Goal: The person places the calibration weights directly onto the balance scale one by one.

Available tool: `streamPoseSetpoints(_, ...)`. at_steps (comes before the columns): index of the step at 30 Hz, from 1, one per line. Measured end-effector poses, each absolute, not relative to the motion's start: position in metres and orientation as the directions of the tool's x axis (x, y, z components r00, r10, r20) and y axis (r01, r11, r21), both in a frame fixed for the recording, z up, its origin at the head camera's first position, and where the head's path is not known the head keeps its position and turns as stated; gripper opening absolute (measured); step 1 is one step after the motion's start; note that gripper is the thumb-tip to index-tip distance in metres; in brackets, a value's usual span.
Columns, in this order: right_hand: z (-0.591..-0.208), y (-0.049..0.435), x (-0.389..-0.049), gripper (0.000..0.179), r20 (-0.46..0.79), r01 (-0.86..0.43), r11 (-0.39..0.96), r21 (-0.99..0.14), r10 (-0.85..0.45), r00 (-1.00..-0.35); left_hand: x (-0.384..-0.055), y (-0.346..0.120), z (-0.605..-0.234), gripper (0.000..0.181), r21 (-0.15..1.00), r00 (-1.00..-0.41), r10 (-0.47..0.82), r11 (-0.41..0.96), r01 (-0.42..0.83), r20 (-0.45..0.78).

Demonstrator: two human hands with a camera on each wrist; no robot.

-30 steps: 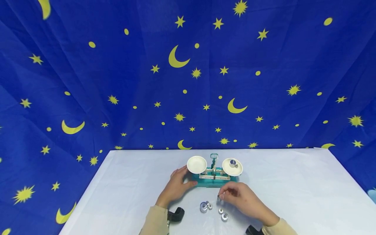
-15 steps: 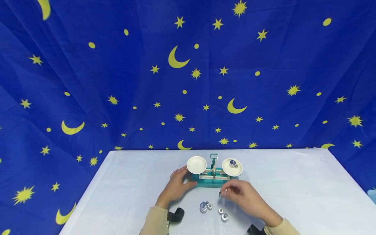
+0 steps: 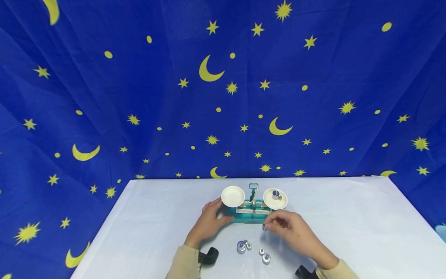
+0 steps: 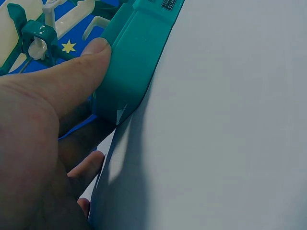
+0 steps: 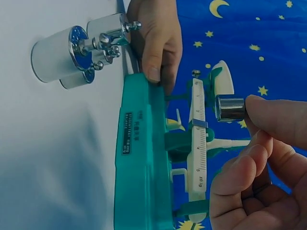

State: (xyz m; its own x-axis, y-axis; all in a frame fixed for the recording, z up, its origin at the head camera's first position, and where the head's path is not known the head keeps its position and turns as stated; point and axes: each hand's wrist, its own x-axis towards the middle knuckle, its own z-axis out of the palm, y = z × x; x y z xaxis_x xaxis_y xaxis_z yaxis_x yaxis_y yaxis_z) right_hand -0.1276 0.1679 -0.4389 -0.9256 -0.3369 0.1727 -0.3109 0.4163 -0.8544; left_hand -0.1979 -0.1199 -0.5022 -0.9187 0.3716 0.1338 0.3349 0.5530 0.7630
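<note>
A green balance scale [image 3: 249, 219] with two white pans stands on the table. My left hand [image 3: 208, 221] grips the left end of its base, thumb [image 4: 91, 64] on the green edge and other fingers round the end. Between thumb and fingertips, my right hand [image 3: 294, 231] pinches a small silver cylindrical weight [image 5: 231, 109], just in front of the base and below the right pan [image 3: 269, 202]. That pan bears a larger weight [image 3: 275, 195] and a small one [image 3: 280, 198]. The left pan [image 3: 233, 197] holds nothing.
Several metal weights lie on the white table before the scale: a large one [image 3: 241, 247] with smaller ones beside it, and a pair nearer the right hand, the bigger one [image 3: 266, 258] in front. A blue star-and-moon cloth [image 3: 223, 97] hangs behind.
My right hand has moved slightly up and to the right with the pinched weight, closer to the scale's right pan. The left hand stays on the base.
</note>
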Motion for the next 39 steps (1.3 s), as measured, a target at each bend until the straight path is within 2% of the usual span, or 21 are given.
streamPoseSetpoints(10,-0.436,0.172,-0.130,0.003,0.273,-0.376,0.417,-0.828,-0.286,-0.919,-0.197,-0.120,-0.502,0.070,0.765,-0.920,0.369,0.552,0.332,0.133)
streamPoseSetpoints(28,-0.434,0.178,-0.133,0.007,0.315,-0.370,0.443,-0.817,-0.196,-0.929,-0.198,-0.121,-0.502,0.070,0.758,-0.921,0.371,0.563,0.328,0.123)
streamPoseSetpoints(39,-0.431,0.182,-0.138,0.003,0.267,-0.268,0.498,-0.825,-0.074,-0.961,-0.198,-0.120,-0.502,0.070,0.763,-0.925,0.364,0.566,0.311,0.107)
